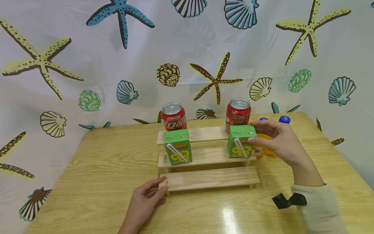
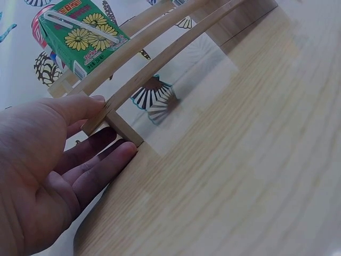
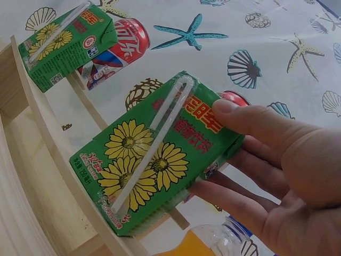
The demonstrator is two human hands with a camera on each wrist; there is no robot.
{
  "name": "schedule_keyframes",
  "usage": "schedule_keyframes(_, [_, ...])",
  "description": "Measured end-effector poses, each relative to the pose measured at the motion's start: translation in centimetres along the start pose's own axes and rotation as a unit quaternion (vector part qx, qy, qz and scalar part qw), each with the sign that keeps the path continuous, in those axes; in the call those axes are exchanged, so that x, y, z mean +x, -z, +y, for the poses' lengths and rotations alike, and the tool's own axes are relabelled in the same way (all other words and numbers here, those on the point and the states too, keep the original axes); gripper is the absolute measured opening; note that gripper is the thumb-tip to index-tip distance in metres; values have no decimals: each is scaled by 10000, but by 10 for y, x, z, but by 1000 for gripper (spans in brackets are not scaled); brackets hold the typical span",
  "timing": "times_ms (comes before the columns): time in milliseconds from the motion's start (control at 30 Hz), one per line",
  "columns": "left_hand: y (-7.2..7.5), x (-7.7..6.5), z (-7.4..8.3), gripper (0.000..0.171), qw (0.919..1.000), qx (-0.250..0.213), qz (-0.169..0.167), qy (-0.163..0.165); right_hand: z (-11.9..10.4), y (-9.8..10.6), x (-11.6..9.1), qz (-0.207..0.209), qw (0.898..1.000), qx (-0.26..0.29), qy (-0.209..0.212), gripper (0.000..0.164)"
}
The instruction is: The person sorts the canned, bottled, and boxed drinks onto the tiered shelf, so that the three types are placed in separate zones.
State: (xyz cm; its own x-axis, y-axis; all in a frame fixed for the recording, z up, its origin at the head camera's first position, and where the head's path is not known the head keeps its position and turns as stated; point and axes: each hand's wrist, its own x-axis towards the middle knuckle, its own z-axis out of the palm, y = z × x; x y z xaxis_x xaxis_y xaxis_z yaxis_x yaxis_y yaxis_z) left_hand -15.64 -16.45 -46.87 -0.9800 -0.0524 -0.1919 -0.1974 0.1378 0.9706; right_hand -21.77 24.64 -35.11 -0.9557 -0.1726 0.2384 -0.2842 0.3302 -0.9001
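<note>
My right hand (image 1: pixel 279 141) holds a green drink carton (image 1: pixel 242 146) by its right side, thumb at the front upper corner and fingers round behind. This carton, with yellow flowers and a wrapped straw on its front, stands on the middle step of a three-step wooden rack (image 1: pixel 207 178). A matching carton (image 1: pixel 178 152) stands at the left end of that step. My left hand (image 1: pixel 147 198) grips the left end of the lowest step, thumb on top and fingers by its leg (image 2: pixel 125 128). On the top step behind the cartons are two red cola cans, one left (image 1: pixel 174 120) and one right (image 1: pixel 235 118).
Behind my right hand, at the rack's right end, stand bottles of orange drink with blue caps (image 1: pixel 284 119), partly hidden. The rack is on a wood-grain table (image 1: pixel 111 162). A white cloth (image 1: pixel 140 58) printed with starfish and shells hangs along the back.
</note>
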Motion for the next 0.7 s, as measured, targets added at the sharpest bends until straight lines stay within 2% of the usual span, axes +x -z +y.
schedule_keyframes(333, [1,0,2,41,10000,-5,-14,19,1,0,1,-96,9984,523,-173,47])
schedule_keyframes(700, [1,1,0,41,10000,-28,-82,-49,4,1,1,-104,9984,541,-108,47])
